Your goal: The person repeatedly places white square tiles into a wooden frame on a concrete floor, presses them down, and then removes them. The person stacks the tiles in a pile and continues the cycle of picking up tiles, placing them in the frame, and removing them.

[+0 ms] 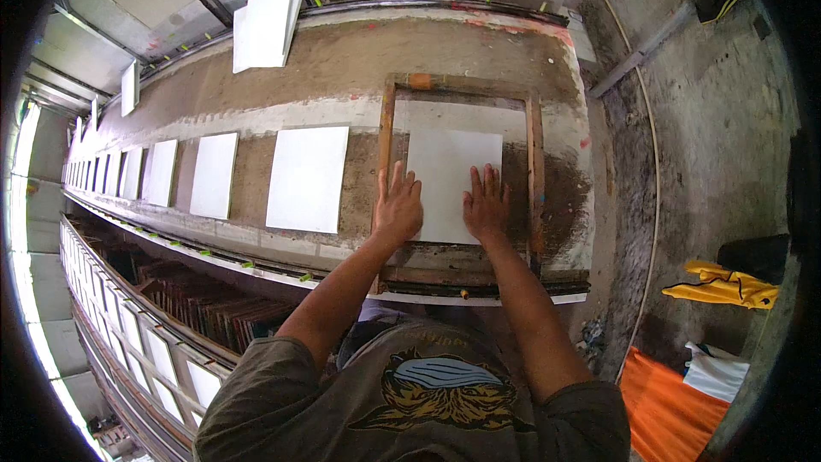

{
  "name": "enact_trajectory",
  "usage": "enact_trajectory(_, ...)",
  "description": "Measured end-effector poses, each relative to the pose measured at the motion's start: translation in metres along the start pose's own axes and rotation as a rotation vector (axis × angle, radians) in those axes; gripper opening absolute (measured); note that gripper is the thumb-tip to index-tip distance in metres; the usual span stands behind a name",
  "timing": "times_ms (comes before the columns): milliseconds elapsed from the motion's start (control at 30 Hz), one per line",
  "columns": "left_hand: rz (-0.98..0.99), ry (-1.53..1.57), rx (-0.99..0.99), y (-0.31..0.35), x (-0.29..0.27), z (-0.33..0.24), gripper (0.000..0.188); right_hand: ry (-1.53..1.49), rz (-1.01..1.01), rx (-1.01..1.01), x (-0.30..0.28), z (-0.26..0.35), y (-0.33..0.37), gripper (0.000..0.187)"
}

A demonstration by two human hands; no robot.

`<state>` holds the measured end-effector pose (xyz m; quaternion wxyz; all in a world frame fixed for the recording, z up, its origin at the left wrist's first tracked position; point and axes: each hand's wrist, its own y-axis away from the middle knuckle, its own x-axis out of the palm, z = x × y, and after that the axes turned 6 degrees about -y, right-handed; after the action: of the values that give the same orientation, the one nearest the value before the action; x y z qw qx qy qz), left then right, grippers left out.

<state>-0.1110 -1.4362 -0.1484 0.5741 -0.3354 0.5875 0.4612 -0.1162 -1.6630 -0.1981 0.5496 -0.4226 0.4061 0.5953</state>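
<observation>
A wooden frame (535,180) lies on the long table in front of me. Inside its border is a white rectangular panel (451,162), slightly greyer than the others; whether a mesh covers it I cannot tell. My left hand (398,207) rests flat by the panel's left edge, close to the frame's left bar, fingers stretched forward. Along the panel's right edge lies my right hand (486,207), also flat with its fingers extended. Neither hand grasps anything.
The brown-stained table (248,107) carries a row of white panels (308,180) running left. More white panels (263,27) lean at its far edge. A rail with green clips edges it. Lower left stands another table with panels; orange cloth (671,406) is at right.
</observation>
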Motion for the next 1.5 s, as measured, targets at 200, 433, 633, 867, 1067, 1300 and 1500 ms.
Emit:
enact_trajectory(200, -0.132, 0.188, -0.058, -0.047, 0.01, -0.031, 0.065, -0.041, -0.029, -0.04, -0.011, 0.007, -0.003, 0.062)
enact_trajectory(433, -0.136, 0.326, -0.085, -0.06, 0.02, -0.04, 0.075, -0.064, -0.046, -0.032, -0.008, 0.006, -0.004, 0.066)
enact_trajectory(633, 0.003, 0.28, -0.083, -0.062, 0.013, -0.039, 0.075, -0.115, -0.058, 0.019, -0.006, -0.005, -0.065, 0.076)
enact_trajectory(867, 0.085, 0.304, -0.092, -0.066, -0.004, -0.038, 0.092, -0.141, -0.015, 0.101, -0.006, -0.014, -0.129, 0.073)
enact_trajectory(1067, 0.045, 0.33, -0.087, -0.065, -0.001, -0.035, 0.104, -0.539, -0.309, -0.017, -0.048, 0.001, -0.143, 0.033)
enact_trajectory(1300, 0.031, 0.314, -0.086, -0.068, -0.006, -0.037, 0.104, -0.911, -0.329, 0.073, 0.0, -0.024, -0.162, 0.047)
enact_trajectory(1500, 0.036, 0.346, -0.098, -0.064, -0.002, -0.039, 0.104, -1.207, -0.275, 0.071, 0.02, 0.018, -0.177, 0.04)
